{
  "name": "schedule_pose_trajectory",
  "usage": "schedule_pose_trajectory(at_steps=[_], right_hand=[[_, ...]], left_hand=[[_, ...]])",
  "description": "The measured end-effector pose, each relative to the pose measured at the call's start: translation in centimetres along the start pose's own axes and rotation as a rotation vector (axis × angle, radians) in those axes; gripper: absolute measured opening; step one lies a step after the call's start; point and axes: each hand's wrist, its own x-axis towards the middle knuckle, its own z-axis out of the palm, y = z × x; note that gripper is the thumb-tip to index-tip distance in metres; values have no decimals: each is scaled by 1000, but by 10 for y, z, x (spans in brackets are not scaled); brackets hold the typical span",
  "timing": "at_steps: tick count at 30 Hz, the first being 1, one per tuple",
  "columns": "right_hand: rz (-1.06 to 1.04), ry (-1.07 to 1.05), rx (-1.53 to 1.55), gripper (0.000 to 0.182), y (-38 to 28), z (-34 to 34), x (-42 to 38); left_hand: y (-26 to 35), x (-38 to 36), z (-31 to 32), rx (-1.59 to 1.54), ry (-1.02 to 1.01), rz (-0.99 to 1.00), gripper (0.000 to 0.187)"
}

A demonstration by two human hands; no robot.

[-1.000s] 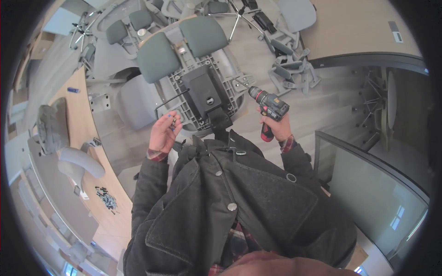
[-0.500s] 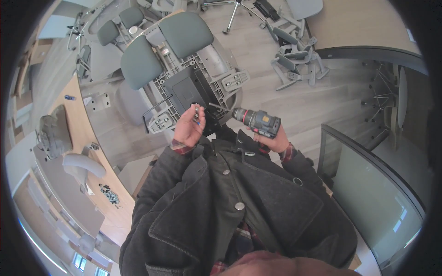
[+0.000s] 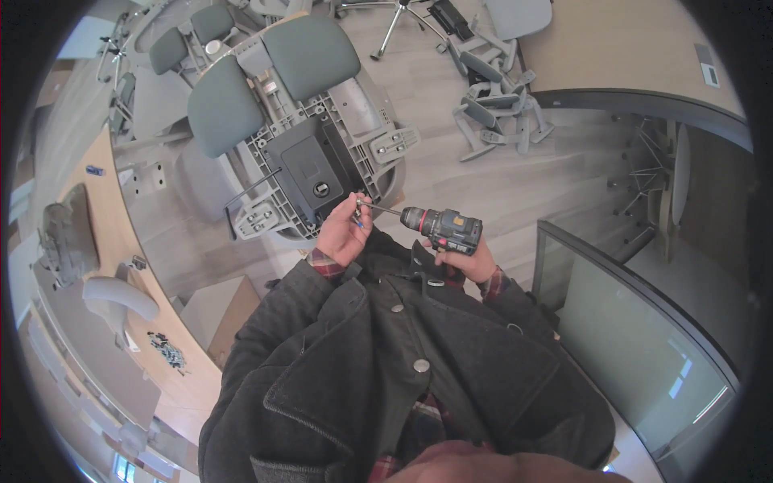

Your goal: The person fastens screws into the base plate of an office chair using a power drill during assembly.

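Observation:
My right hand (image 3: pixel 471 262) grips a cordless drill (image 3: pixel 452 230), its long driver bit (image 3: pixel 383 208) pointing left. At the bit's tip, the fingers of my left hand (image 3: pixel 343 233) are pinched around small metal screws (image 3: pixel 358 211); how many is hidden. Both hands are in front of my chest, the left one palm up. Just beyond them lies an upturned chair seat (image 3: pixel 366 113) with a black mechanism box (image 3: pixel 294 161) on its underside. Two grey-green pads (image 3: pixel 310 56) stick out from its far side.
Loose grey chair arms (image 3: pixel 503 105) are piled on the floor ahead to the right. On the left, a wooden desk (image 3: pixel 165 290) holds a heap of small hardware (image 3: pixel 167 352). A dark-framed glass panel (image 3: pixel 620 322) stands close on my right.
The drill bit's tip has come to the screws at my left fingertips; before, there was a gap. The view has shifted slightly, uncovering a round fitting on the black box.

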Motion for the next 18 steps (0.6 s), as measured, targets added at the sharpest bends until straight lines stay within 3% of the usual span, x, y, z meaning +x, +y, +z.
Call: schedule_pose_trajectory(at_steps=[3, 5, 7, 9, 12, 18], right_hand=[[82, 18, 179, 60, 14, -6, -2], [3, 70, -34, 38, 25, -12, -5], [-5, 35, -317, 30, 19, -13, -8], [14, -36, -663, 28, 5, -13, -11], [63, -165, -950, 44, -17, -6, -11], [208, -86, -901, 54, -28, 19, 4]], left_hand=[[-11, 3, -4, -49, 1, -20, 20], [-18, 5, -5, -69, 28, -48, 18], [-24, 10, -10, -85, 63, -89, 17], [-31, 15, -14, -102, 103, -142, 17], [-38, 21, -13, -85, 152, -183, 17], [-52, 31, 0, 87, 292, -25, 35]])
